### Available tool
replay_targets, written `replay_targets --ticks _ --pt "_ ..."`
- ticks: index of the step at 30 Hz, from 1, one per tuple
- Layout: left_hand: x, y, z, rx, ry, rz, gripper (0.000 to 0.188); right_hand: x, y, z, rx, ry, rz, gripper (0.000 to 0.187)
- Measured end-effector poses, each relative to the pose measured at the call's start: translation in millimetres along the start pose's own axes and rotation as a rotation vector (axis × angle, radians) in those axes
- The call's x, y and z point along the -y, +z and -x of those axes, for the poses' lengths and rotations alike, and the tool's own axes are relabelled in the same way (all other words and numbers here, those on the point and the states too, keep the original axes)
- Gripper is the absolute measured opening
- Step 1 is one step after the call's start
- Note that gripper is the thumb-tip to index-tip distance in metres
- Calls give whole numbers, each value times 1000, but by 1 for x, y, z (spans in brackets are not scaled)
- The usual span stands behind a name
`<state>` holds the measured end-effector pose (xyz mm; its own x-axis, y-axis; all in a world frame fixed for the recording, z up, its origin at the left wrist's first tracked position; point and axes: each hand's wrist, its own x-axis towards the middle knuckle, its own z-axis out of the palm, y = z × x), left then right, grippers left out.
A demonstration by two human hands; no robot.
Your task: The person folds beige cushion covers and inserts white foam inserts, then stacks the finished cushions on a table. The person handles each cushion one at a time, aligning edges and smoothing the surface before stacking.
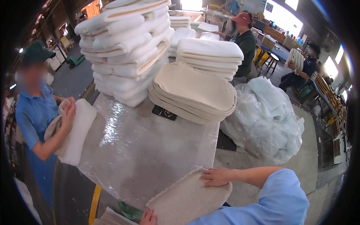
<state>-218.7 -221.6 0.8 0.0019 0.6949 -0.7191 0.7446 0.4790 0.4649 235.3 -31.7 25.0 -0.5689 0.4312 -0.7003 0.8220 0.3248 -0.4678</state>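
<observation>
A beige fabric cover (pixel 189 197), oblong with a rounded right end and a rough, frayed far-left edge, lies at the table's near side in front of me. My right hand (pixel 216 177) rests flat on its far edge, fingers stretched out. At the cover's near-left corner, my left hand (pixel 149 217) touches the edge with its fingers slightly apart; the picture's lower rim cuts off part of it. A stack of similar beige covers (pixel 193 88) sits farther back on the table, which has clear plastic sheeting (pixel 150 150) over it.
Tall piles of white padding (pixel 125 48) and folded white pads (pixel 210 50) stand behind the beige stack. At left, a co-worker (pixel 37 112) holds a white pad (pixel 80 131) and beige fabric. A large clear plastic bag (pixel 262 123) bulges beside the table's right. More people work farther back.
</observation>
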Motion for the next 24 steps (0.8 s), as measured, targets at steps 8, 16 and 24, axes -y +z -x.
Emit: replay_targets --ticks 8,16,24 --pt "-38 -8 -7 3 -265 102 76 3 12 -9 -114 115 -235 72" --pt "-30 2 -39 -110 -278 173 70 1 6 -28 -55 224 -331 55" --pt "-15 5 -46 -87 -221 198 57 18 -16 -28 -413 116 -144 50"
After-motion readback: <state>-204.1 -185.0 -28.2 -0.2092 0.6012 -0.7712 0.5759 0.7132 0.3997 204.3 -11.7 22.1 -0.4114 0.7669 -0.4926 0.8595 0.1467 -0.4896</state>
